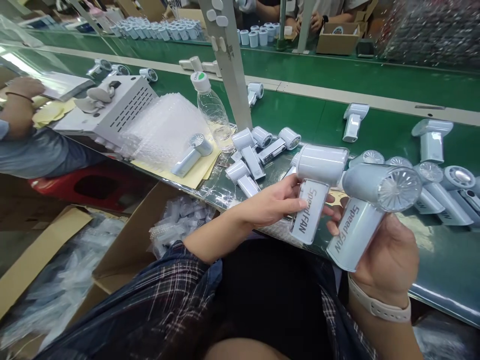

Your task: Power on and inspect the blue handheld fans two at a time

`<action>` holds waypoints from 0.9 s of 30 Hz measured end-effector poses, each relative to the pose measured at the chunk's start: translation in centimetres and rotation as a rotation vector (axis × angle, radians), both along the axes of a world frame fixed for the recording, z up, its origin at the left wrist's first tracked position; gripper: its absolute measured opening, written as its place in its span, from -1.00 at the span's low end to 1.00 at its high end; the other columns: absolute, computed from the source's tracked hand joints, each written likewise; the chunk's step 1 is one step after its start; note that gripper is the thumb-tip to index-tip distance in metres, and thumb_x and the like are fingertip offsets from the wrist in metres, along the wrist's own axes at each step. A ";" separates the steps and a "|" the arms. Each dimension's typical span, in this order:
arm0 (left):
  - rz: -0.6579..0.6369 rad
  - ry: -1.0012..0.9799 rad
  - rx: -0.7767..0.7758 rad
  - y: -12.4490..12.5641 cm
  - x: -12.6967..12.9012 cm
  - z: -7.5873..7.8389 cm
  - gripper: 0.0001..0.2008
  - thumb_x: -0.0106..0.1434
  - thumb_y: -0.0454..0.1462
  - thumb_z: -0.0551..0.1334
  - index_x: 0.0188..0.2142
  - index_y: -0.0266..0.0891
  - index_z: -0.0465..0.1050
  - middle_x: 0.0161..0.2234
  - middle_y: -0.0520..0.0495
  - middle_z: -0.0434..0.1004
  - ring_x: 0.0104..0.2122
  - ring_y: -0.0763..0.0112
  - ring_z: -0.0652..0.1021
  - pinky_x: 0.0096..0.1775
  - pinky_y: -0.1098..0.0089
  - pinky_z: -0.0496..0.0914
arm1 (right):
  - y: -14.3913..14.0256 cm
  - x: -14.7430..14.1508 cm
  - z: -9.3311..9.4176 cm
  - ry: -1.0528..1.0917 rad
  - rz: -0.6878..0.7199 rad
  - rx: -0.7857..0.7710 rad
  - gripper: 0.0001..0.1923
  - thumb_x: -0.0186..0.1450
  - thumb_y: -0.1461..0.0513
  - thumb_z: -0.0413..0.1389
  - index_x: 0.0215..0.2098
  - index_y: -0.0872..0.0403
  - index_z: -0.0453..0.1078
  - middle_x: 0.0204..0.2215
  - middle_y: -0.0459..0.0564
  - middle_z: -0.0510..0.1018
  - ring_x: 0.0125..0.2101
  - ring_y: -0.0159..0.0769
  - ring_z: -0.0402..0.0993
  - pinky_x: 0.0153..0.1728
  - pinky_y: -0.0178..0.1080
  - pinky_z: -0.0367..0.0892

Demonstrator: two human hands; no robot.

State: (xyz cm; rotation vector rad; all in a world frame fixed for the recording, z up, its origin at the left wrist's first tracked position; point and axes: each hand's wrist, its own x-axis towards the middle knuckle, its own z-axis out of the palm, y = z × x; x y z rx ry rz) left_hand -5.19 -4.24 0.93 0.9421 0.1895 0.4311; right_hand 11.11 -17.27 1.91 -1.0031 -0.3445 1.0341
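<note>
My left hand grips a pale blue handheld fan by its handle, thumb across the front. In my right hand is a second handheld fan, its ribbed clear end turned toward me. Both handles carry "Speed FAN" lettering and tilt in the air over the table edge, side by side and close together. Several more handheld fans lie in a loose pile beyond my left hand. Another group of fans lies to the right of my right hand.
A plastic bottle stands by a metal post. Bubble wrap sheets and a single fan lie leftward. An open cardboard box with plastic bags is below. A co-worker's arm is at left; fans lie on the green belt.
</note>
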 end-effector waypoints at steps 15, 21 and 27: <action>0.084 0.085 0.043 0.1 -0.3 0.3 -0.21 -0.09 0.11 0.68 -0.07 -0.19 0.36 -0.20 -0.06 0.72 -0.25 0.36 0.70 -0.14 0.35 0.54 | -0.2 -0.4 -0.8 -0.230 -0.076 -0.061 -0.85 0.46 0.12 0.24 -0.15 -0.06 0.67 -0.27 -0.02 0.76 -0.36 -0.18 0.72 -0.33 -0.15 0.68; 0.093 0.112 0.051 0.1 -0.7 1.2 -0.29 0.00 0.08 0.65 -0.09 -0.20 0.37 -0.24 -0.03 0.69 -0.29 0.39 0.69 -0.17 0.38 0.52 | -0.9 -1.2 -0.6 -0.391 -0.151 -0.097 -0.81 0.38 0.08 0.32 -0.08 -0.05 0.68 -0.19 -0.03 0.75 -0.29 -0.12 0.72 -0.25 -0.08 0.68; 0.106 0.129 0.217 0.1 -0.7 1.9 -0.38 0.08 -0.15 0.64 0.05 -0.22 0.46 -0.15 -0.10 0.70 -0.19 0.34 0.69 -0.16 0.40 0.51 | -1.2 -1.8 0.2 -0.267 -0.183 0.049 -0.60 0.40 0.02 0.24 0.14 -0.03 0.59 -0.06 0.06 0.75 -0.11 0.00 0.72 -0.17 0.04 0.69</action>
